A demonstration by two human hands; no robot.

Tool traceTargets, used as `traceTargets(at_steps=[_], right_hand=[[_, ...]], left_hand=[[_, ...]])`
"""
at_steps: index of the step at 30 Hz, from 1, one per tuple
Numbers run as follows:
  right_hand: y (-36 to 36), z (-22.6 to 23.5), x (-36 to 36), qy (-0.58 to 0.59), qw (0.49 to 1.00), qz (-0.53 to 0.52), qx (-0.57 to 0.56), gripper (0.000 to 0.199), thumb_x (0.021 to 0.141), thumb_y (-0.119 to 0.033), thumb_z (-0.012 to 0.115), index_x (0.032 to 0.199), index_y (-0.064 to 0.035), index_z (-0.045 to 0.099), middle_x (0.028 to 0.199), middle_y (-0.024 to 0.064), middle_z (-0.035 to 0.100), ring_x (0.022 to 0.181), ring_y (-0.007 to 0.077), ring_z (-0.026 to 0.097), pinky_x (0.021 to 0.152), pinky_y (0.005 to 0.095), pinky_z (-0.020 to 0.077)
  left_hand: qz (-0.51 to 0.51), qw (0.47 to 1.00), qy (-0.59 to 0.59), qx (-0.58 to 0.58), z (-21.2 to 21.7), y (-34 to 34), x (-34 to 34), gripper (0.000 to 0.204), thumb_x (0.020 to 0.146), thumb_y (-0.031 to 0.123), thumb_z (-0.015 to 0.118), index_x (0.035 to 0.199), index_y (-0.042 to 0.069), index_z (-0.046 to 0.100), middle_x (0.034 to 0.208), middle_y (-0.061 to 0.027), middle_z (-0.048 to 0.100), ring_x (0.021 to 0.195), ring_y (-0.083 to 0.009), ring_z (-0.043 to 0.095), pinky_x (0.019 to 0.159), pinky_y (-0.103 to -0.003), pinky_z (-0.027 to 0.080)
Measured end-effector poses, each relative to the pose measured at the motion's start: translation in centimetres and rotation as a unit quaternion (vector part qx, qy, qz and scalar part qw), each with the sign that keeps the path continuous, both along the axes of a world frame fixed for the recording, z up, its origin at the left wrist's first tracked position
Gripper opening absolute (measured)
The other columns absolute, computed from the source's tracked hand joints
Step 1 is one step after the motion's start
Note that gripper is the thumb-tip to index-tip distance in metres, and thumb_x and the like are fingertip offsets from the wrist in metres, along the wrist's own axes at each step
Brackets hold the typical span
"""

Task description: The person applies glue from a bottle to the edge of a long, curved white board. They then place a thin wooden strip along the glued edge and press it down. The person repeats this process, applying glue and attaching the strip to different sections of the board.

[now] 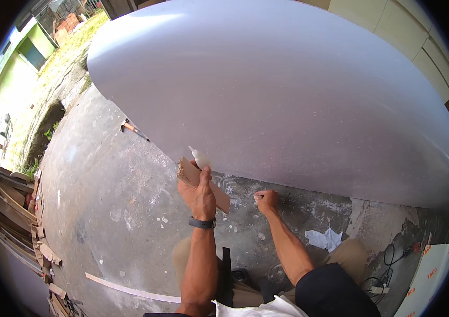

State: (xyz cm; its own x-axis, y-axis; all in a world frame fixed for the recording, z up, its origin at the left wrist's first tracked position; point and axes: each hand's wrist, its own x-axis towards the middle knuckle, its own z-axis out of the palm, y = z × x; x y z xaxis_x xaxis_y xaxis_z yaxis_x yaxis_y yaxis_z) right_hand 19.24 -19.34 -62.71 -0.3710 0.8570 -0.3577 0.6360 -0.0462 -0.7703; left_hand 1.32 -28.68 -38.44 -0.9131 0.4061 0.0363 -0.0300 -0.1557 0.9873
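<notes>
My left hand (198, 198), with a dark band at the wrist, is closed around a short brown wooden piece (221, 199) with a rough, broken-looking end. The same hand grips a small whitish squeeze bottle (201, 159), its narrow nozzle tilted up and to the left. Off to its right, my right hand (267, 202) is closed in a pinch over the floor. Whatever those fingertips hold, if anything, is too small to name. Just beyond both hands spreads a large, smooth grey sheet (266, 100), its near edge close to them.
An orange-handled hammer (129, 127) lies by the sheet's left edge. On the stained concrete floor (103, 185) are a pale strip (132, 288) and a crumpled white cloth or paper (324, 239). Black cable (388, 272) and a white printed board (426, 282) sit at right; wood scraps (10, 203) at left.
</notes>
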Motion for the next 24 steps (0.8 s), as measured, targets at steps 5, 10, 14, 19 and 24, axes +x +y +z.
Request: traceTargets(at_steps=[5,10,14,19,24], right_hand=[[3.0,5.8,7.5,0.413,0.824,-0.288,-0.258,0.016,0.092,0.004,0.073,0.107,0.0089,0.072,0.102,0.0133,0.073,0.088,0.0191,0.069,0.079,0.0287,0.0568],[3.2,16.4,9.9,0.605,0.693,-0.284,-0.270,0.018,0.093,0.005,0.071,0.111,0.0086,0.071,0.101,0.0123,0.073,0.092,0.0204,0.069,0.084,0.0291,0.0567],[2.0,27.1,13.8,0.636,0.678,-0.257,-0.263,0.014,0.093,0.005,0.070,0.107,0.0063,0.074,0.101,0.0126,0.073,0.095,0.0214,0.069,0.086,0.0297,0.0555],[3.4,42.2,19.6,0.645,0.665,-0.319,-0.202,0.018,0.093,0.008,0.067,0.111,0.0058,0.072,0.108,0.0143,0.073,0.096,0.0228,0.068,0.087,0.0312,0.0552],[7.0,54.8,22.0,0.699,0.608,-0.341,-0.157,0.024,0.092,0.014,0.062,0.114,0.0059,0.069,0.108,0.0132,0.067,0.099,0.0221,0.063,0.087,0.0314,0.0547]], left_hand=[[0.068,0.984,-0.144,-0.073,-10.8,1.8,10.0,0.040,0.090,0.004,0.076,0.125,0.000,0.057,0.107,-0.0090,0.065,0.091,-0.0187,0.066,0.079,-0.033,0.055],[0.018,0.996,-0.067,-0.058,-9.9,3.8,12.7,0.037,0.093,0.006,0.075,0.125,0.000,0.057,0.106,-0.0074,0.064,0.092,-0.0168,0.063,0.080,-0.032,0.054],[-0.003,0.999,-0.020,-0.049,-2.3,2.8,13.0,0.029,0.095,0.009,0.076,0.119,0.001,0.061,0.106,-0.0059,0.064,0.093,-0.0145,0.061,0.083,-0.030,0.051],[-0.093,0.992,-0.023,-0.083,18.1,3.5,17.9,0.023,0.096,0.009,0.074,0.115,0.002,0.063,0.104,-0.0047,0.065,0.092,-0.0133,0.060,0.085,-0.029,0.051],[-0.160,0.974,-0.040,-0.154,33.0,5.4,24.9,0.022,0.093,0.008,0.077,0.111,0.001,0.067,0.100,-0.0070,0.066,0.089,-0.0170,0.063,0.084,-0.032,0.051]])
